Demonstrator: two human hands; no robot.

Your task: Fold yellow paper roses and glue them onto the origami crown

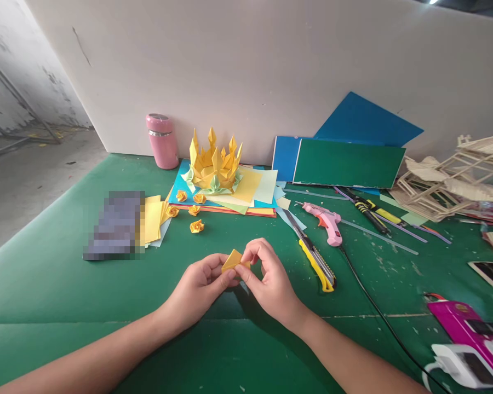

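A small piece of folded yellow paper [232, 260] is pinched between both hands above the green table. My left hand [203, 277] grips its left side with thumb and fingers. My right hand [268, 273] holds the right side, its thumb and forefinger pressed together on the paper's edge. Beyond the hands lie several small folded yellow paper roses [196, 226]. Behind these stands a crown-shaped yellow paper piece [216, 167] with pale green leaf-like folds at its base, resting on stacked coloured sheets [248, 185].
A yellow utility knife [318, 265] and a pink glue gun [327, 221] with a black cord lie right of the hands. Yellow sheets [151, 220] sit at left beside a blurred-out dark item [117, 224]. A pink flask [162, 142], wooden stick models [447, 183] and a magenta power strip [466, 328] surround the area.
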